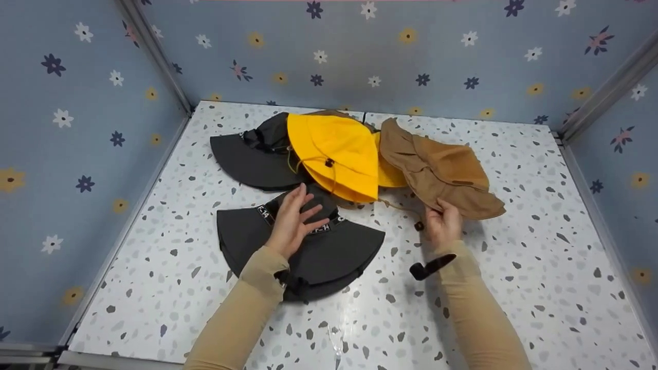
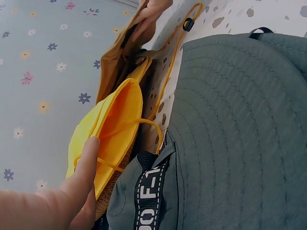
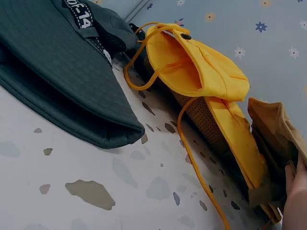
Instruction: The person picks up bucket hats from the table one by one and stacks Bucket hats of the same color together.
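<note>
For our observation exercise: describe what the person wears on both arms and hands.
Both arms wear long, close-fitting beige sleeves reaching the wrists. The left hand and right hand are bare, without gloves. A black strap sticks out at the right wrist, and dark strapping shows under the left cuff.

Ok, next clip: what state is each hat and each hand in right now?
Near dark hat: folded flat, left hand on it.
Far dark hat: folded, under the yellow hat's edge.
Yellow hat: folded, lying on top.
Brown hat: brim pinched.
Left hand: open, pressing.
Right hand: gripping.
</note>
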Tool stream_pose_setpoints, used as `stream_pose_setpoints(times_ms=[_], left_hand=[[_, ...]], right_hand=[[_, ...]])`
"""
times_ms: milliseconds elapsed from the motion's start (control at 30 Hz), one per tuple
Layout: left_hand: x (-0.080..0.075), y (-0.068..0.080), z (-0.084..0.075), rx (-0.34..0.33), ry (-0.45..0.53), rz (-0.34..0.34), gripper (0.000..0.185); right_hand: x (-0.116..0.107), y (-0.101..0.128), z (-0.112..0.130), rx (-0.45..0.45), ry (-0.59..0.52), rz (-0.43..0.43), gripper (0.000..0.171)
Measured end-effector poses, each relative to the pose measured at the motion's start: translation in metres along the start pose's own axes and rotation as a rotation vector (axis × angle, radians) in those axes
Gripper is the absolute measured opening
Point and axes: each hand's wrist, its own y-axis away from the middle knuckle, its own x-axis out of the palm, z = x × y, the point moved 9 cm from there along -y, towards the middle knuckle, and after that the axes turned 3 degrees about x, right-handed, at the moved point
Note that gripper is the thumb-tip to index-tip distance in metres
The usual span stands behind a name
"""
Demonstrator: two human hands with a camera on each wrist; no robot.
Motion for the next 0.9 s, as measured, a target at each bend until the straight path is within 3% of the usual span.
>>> stream_pose_setpoints(times_ms=[433,767,900], left_hand=[[0.014,-0.005,0.012,-0.028,-0.075,0.029,0.058],[0.040,-0.006,0.024,-0.076,-0.099,0.102,0.059],[0.052,-0.008,0.023,-0.085,-0.092,0.125,0.061]], right_hand=[[0.034,0.022,0.004,-0.012,-0.033,0.102,0.016],[0.056,0.049,0.009,0.012,-0.021,0.185,0.013],[0.063,0.059,0.007,0.022,0.009,0.227,0.022]])
